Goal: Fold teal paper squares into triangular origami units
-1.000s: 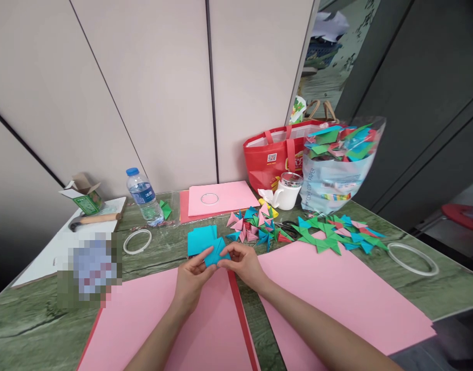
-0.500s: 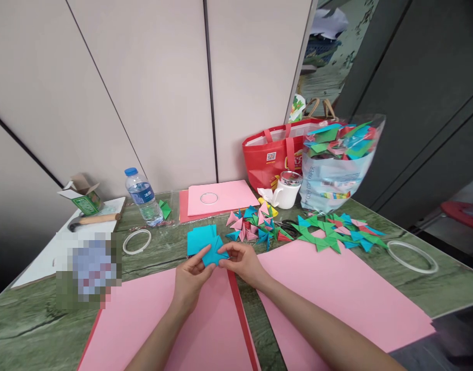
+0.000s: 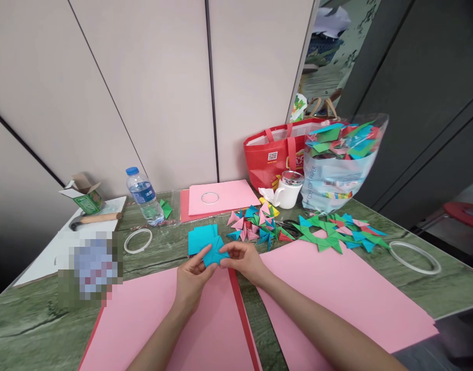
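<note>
My left hand (image 3: 192,281) and my right hand (image 3: 242,262) meet at the table's middle, both pinching a small folded blue paper piece (image 3: 214,253). The left fingers grip its lower left side, the right fingers its right corner. Just behind it lies a stack of blue paper squares (image 3: 201,238). Beneath my hands lies a large pink sheet (image 3: 151,330) with a red edge strip.
Folded paper pieces in pink, blue and green (image 3: 255,226) lie behind my hands, more green ones (image 3: 337,233) to the right. A water bottle (image 3: 144,197), white mug (image 3: 287,191), red bag (image 3: 277,154), clear bag of folded pieces (image 3: 339,159), tape rings (image 3: 137,240) (image 3: 414,256) and another pink sheet (image 3: 344,299) surround them.
Both hands keep hold of the blue piece; the fingers have shifted slightly on it and the piece has turned a little.
</note>
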Tool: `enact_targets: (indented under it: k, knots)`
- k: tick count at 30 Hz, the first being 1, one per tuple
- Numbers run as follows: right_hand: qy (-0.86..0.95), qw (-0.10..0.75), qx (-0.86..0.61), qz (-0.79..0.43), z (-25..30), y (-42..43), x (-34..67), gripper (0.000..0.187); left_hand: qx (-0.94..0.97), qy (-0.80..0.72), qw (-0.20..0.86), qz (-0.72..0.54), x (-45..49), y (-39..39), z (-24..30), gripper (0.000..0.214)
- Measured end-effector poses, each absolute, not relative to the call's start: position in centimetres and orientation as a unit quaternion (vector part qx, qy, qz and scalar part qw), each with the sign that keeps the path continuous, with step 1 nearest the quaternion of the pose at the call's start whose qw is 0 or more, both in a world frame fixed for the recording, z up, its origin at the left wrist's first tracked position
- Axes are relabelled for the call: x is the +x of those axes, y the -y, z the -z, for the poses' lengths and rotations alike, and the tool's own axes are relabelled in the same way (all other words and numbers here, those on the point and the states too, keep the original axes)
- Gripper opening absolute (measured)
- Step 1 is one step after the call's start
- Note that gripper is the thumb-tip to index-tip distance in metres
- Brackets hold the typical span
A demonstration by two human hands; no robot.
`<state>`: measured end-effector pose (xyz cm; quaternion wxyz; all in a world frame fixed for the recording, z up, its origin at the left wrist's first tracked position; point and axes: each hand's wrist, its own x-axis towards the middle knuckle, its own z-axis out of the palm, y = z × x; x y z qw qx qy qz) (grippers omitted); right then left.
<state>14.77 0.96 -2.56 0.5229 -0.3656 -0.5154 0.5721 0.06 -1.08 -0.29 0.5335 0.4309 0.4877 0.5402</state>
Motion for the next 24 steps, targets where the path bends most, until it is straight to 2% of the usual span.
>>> enact_targets:
  k: [6,16,24]
  knots:
    - [0.489,0.491,-0.312,-0.65,2.3,-1.5,15.7,0.028,0.411,-0.473,0.55,-0.552,0.1,1.1,0.0,0.057]
    - [0.504,0.494,-0.291,-0.646,2.0,-1.8,16.5,0.026,0.394,-0.468,0.557,-0.562,0.2,1.0,0.1,0.057]
    - [0.529,0.458,-0.327,-0.635,1.1,-1.5,16.8,0.027,0.414,-0.473,0.542,-0.557,0.0,0.9,0.3,0.058]
